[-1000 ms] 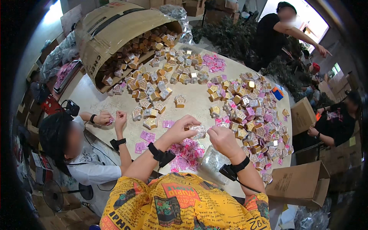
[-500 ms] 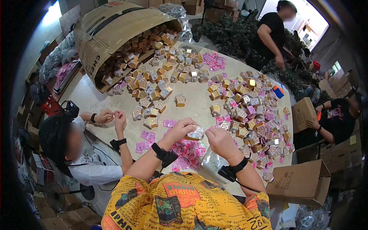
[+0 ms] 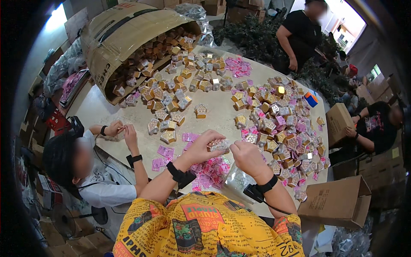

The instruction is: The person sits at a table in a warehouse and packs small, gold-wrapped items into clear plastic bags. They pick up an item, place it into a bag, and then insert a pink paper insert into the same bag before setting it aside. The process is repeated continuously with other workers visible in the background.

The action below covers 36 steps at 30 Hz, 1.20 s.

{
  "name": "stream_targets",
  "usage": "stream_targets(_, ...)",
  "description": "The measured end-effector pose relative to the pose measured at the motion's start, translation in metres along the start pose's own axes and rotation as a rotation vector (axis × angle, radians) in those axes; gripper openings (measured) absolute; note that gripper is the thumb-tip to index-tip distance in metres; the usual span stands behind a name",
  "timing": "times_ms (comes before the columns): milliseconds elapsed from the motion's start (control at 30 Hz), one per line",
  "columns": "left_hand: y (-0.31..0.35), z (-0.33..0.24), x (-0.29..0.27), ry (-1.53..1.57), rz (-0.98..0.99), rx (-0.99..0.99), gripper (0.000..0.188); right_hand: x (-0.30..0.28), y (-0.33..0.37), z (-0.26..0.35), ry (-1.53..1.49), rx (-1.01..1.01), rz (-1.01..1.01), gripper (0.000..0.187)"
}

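Over the near middle of the table, my left hand (image 3: 203,147) grips a small glittery house-shaped ornament (image 3: 219,145), its fingers across the top. My right hand (image 3: 249,159) is closed in a pinch at the ornament's right edge; whatever the fingertips hold is hidden. Beneath my hands lies a heap of pink printed tags (image 3: 210,171). A clear plastic bag (image 3: 239,180) rests by my right wrist. Just beyond my hands, a single gold house ornament (image 3: 200,110) stands apart. To the right spreads a big pile of gold and silver ornaments (image 3: 270,146) mixed with pink tags.
A large cardboard box (image 3: 96,51) tips open at the far left, spilling ornaments onto the table (image 3: 222,100). At left, a co-worker's hands (image 3: 124,130) meet over the table edge. Another open box (image 3: 329,201) sits at the near right. Two people stand beyond the table.
The ornament has turned in my left hand, whose fingers now cover more of its top. My right hand stays pinched beside it. The standing person at the far right has shifted left.
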<state>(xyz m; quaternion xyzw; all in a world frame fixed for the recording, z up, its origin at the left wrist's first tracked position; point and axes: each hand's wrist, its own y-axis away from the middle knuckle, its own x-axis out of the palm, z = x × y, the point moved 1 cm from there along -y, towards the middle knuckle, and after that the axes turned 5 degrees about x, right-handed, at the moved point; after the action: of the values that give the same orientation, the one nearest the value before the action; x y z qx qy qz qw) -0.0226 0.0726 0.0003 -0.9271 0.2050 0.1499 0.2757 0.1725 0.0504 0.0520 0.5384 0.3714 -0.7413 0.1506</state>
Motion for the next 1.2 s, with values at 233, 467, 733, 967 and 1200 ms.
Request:
stream_targets(233, -0.004, -0.014, 0.005, -0.133, -0.1, 0.071, 0.04, 0.007, 0.004, 0.003, -0.045, 0.089, -0.059, 0.006)
stream_targets(467, -0.002, -0.023, 0.011, -0.204, -0.18, 0.047, 0.038, 0.011, 0.007, 0.009, -0.103, 0.233, -0.118, 0.006)
stream_targets(733, 0.002, -0.024, 0.017, -0.314, -0.234, 0.089, 0.038, 0.02, 0.01, 0.011, -0.069, 0.258, -0.101, 0.005)
stream_targets(967, 0.001, -0.028, 0.017, -0.554, -0.201, 0.226, 0.037, 0.017, 0.006, 0.011, -0.065, 0.274, -0.063, 0.005)
stream_targets(1200, 0.006, -0.011, 0.023, -0.229, -0.244, 0.033, 0.041, 0.019, 0.005, 0.01, -0.085, 0.31, -0.095, 0.004)
